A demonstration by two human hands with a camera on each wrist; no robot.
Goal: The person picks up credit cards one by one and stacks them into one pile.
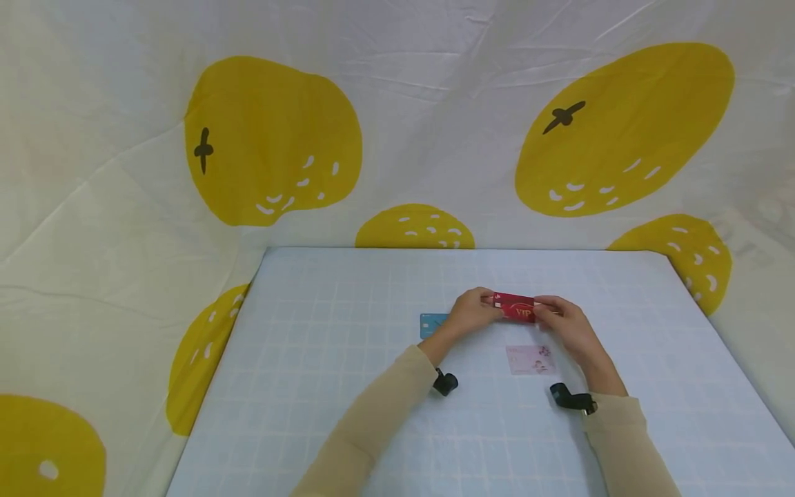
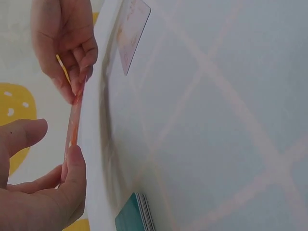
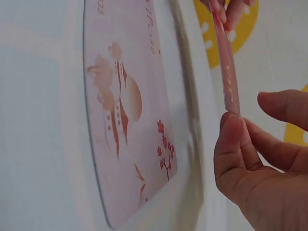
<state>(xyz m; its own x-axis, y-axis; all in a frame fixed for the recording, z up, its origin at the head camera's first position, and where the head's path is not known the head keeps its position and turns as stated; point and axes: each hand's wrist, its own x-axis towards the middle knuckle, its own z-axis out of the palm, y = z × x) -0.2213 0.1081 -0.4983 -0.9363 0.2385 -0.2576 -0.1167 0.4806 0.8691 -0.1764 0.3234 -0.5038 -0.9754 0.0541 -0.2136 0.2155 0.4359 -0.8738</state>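
A red card [image 1: 514,308] with gold "VIP" lettering is held up above the table between both hands. My left hand [image 1: 470,312] pinches its left end, and my right hand [image 1: 568,330] pinches the right end. Edge-on, the same red card [image 2: 73,122] shows as a thin strip in the left wrist view. Beside my left hand lies a blue card [image 1: 431,325], partly hidden by that hand. From the left wrist its teal top [image 2: 130,216] sits on several stacked layers. A pale pink VIP card [image 3: 113,106] with a printed building and blossoms lies flat, nearer the body.
A table [image 1: 323,359] under a pale blue checked cover holds the cards. Behind it and at the sides hangs a white cloth [image 1: 428,138] printed with yellow fruit. Black wrist cameras stick out from the left sleeve [image 1: 379,414] and the right sleeve [image 1: 627,442].
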